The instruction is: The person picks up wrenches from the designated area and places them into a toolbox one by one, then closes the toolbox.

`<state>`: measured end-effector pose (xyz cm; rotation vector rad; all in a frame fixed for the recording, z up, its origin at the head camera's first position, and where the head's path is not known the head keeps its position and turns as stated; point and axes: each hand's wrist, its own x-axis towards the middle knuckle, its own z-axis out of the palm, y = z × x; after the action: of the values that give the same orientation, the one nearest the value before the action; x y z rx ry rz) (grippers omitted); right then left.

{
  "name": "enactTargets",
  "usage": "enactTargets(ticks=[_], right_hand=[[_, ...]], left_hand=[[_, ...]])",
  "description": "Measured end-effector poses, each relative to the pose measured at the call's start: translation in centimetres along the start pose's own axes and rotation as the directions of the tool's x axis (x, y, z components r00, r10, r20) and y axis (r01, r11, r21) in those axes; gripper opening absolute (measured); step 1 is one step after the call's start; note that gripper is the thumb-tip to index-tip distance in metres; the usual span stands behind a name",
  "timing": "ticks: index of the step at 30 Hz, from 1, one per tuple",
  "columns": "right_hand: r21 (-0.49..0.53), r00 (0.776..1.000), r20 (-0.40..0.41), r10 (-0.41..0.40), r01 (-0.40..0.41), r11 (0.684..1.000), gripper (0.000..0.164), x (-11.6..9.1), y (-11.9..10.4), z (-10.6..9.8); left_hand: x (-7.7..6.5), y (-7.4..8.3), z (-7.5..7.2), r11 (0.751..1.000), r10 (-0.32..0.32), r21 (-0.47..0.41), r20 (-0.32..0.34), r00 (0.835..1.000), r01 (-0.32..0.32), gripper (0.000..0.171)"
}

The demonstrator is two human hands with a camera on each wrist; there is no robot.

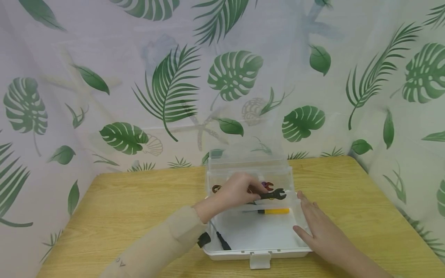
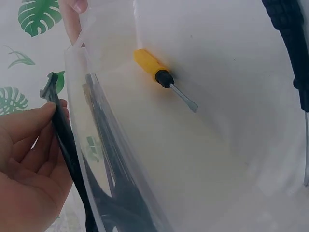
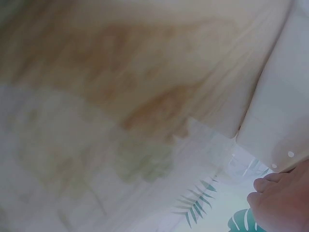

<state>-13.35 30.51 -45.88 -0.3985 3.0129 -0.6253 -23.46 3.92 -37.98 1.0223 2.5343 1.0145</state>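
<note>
My left hand (image 1: 240, 188) pinches a black open-end wrench (image 1: 276, 194) above the back part of a white toolbox (image 1: 226, 256). In the left wrist view, the wrench stands beside the wall of a clear tray (image 2: 77, 125), its jaw end at the fingertips. At the box's right side rests my right hand (image 1: 321, 227), fingers extended along the rim. A yellow-handled screwdriver (image 1: 276, 211) and a black-handled screwdriver (image 1: 224, 241) lie in the box. Behind my left hand show a red wrench end (image 1: 268, 186) and a brown ring end (image 1: 216, 188), both partly hidden.
The box's clear lid (image 1: 248, 164) stands raised at the back, before a leaf-patterned curtain (image 1: 236, 77). A white latch (image 1: 260, 260) hangs at the box's front. The wood-grain table (image 1: 139, 208) extends to both sides.
</note>
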Motion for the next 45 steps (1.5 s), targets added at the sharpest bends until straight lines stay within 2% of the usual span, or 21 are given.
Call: enactTargets(ticks=[6,16,20,29,45], right_hand=[[0.008,1.000,-0.007,-0.003,0.003,1.000,0.092,0.0,0.1,0.0],[-0.001,1.000,-0.006,0.001,-0.001,1.000,0.092,0.0,0.2,0.1],[-0.006,1.000,0.001,0.010,-0.010,1.000,0.093,0.1,0.2,0.2],[-0.023,1.000,-0.011,-0.005,0.005,1.000,0.091,0.3,0.1,0.2],[-0.042,1.000,-0.011,-0.008,0.008,0.999,0.096,0.1,0.0,0.3]], left_hand=[[0.2,0.1,0.2,0.999,0.010,0.037,0.021,1.000,-0.010,0.022],[-0.1,0.0,-0.5,0.998,-0.013,-0.058,0.017,1.000,0.014,0.017],[-0.3,-0.2,-0.9,0.997,-0.028,-0.068,0.012,1.000,0.029,0.016],[-0.7,-0.9,-1.8,0.999,0.029,-0.026,-0.018,0.999,-0.029,0.015],[-2.6,-3.0,-4.3,0.999,0.004,-0.047,-0.110,0.994,-0.009,0.016]])
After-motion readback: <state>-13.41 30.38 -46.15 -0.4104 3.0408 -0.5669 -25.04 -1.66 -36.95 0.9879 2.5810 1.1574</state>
